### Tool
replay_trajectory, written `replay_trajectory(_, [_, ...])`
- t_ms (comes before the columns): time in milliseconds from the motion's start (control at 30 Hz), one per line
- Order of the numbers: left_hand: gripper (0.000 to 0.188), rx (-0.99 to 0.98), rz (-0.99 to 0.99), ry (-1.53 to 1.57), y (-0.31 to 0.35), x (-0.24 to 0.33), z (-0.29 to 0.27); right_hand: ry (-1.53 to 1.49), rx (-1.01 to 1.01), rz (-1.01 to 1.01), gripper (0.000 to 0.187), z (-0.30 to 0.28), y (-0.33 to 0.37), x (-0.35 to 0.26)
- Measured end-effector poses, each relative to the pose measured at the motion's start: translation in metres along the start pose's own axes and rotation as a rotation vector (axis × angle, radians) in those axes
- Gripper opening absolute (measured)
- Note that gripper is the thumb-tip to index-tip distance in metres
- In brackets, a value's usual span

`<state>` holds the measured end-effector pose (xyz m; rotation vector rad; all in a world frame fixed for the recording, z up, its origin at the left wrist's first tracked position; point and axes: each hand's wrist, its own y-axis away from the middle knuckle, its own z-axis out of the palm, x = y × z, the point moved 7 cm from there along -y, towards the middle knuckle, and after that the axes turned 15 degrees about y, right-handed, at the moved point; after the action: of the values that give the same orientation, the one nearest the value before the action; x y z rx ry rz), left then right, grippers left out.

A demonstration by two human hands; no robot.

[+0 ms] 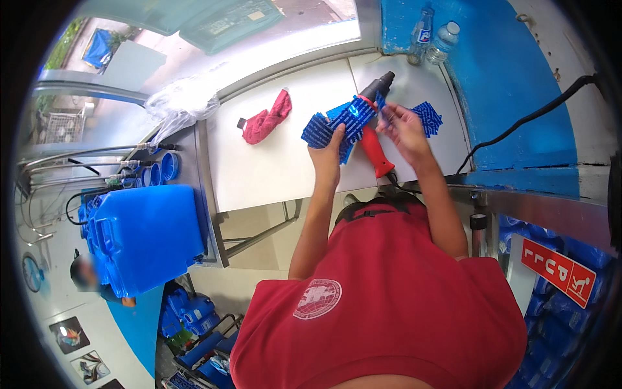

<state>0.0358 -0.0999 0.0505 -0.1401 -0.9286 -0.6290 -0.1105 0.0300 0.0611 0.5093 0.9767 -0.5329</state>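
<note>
With left grip (326, 155): pinching blue printed strips (353, 120), left of heat gun (374, 154) handle and partly over its body, slanting lengthwise toward nozzle (383, 83) | with right grip (407, 131), nearer to nozzle: pinching small blue piece (381, 102)

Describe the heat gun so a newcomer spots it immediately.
Start at the white table, then find the blue wraps in the left hand. The heat gun shows partly behind them; unlike the crumpled red cloth, it pairs a red handle with a black nozzle.
</note>
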Motion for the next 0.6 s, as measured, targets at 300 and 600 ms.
replay_trajectory(300, [0.022, -0.034, 0.025, -0.117, 0.006, -0.001, 0.004, -0.009, 0.235, -0.067, 0.014, 0.014, -0.009, 0.034])
replay_trajectory(600, [0.024, -0.064, -0.122, -0.100, -0.003, 0.009, -0.002, 0.338, -0.054, -0.110, 0.020, 0.009, -0.015, -0.005])
